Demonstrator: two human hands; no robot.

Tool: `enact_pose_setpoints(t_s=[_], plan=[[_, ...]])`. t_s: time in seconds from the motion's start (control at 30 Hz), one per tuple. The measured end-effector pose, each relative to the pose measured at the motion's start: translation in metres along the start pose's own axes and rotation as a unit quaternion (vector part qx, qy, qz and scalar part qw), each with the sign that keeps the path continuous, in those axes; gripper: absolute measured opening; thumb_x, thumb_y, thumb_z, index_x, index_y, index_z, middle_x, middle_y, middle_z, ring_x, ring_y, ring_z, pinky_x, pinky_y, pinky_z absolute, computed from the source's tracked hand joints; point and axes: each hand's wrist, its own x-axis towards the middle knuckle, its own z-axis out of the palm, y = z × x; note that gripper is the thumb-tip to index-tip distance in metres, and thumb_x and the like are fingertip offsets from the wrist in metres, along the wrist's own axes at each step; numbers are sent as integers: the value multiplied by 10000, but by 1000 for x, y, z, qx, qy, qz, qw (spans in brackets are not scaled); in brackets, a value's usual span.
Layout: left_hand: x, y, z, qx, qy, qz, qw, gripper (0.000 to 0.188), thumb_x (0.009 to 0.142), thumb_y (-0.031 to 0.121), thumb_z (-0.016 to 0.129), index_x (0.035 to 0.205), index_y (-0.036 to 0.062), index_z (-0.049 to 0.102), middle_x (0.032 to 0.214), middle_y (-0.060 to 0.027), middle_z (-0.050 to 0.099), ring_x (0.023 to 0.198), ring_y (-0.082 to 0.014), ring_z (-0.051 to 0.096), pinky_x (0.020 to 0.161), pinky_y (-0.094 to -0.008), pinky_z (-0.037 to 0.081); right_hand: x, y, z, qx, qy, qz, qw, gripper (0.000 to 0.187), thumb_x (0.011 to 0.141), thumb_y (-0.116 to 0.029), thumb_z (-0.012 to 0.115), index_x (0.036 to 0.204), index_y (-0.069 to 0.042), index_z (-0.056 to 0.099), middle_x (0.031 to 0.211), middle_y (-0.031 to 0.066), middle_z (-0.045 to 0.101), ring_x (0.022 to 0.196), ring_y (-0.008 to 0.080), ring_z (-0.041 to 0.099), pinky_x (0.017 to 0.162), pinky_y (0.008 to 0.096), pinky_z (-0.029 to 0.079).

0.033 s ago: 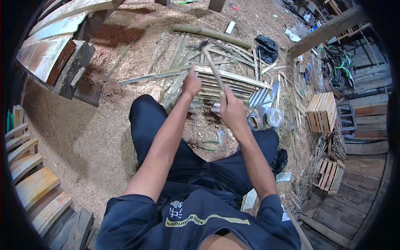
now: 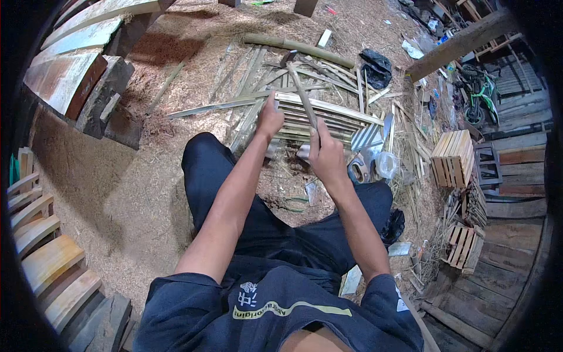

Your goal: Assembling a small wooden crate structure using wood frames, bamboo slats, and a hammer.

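Note:
My right hand [image 2: 328,154] is wrapped round the wooden handle of a hammer [image 2: 302,94]. Its dark head is at the far end, above the slats. My left hand [image 2: 270,122] is closed at the left end of a slatted wooden panel [image 2: 322,107], thumb pointing up along the corner. Whether a nail sits between those fingers is too small to tell. Parallel pale slats make up the panel, which lies between my knees and the scrap wood. By its right end are a handsaw [image 2: 359,168] and a clear plastic roll or bag [image 2: 386,165].
Loose strips and a bamboo pole [image 2: 299,49] lie beyond the panel, near a black plastic bag [image 2: 375,69]. Slatted wooden crates [image 2: 453,158] stand at the right. Curved boards [image 2: 53,264] line the left side. A green motorbike [image 2: 484,97] is at the far right.
The hammer's head has shifted slightly away from me and to the right. My left hand stays at the panel's corner.

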Motion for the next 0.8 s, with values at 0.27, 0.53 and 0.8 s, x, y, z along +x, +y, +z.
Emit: enact_pose_setpoints(t_s=[0.27,0.53,0.8], plan=[[4,2,2,7,-5,-22,1000,749,808,104,530,1523,203,332,1343,-239,563,1184,-415,572,996,-458,454,-26,31,31,-30,56,-59,996,389,993,-151,516,1360,-22,497,763,294,640,721,477,650,611,535,489],[6,-6,6,9,16,13,1000,704,827,97,517,1508,156,348,1326,-258,566,1183,-428,565,991,-458,458,-33,46,57,40,87,-96,991,415,983,-104,514,1381,6,461,826,285,656,764,472,660,628,504,505],[0,5,1,9,6,1,1000,733,807,79,528,1512,114,332,1363,-245,545,1239,-413,534,1032,-451,436,-36,22,45,33,64,-80,994,411,967,-131,504,1346,26,484,844,324,657,737,501,648,648,559,517]])
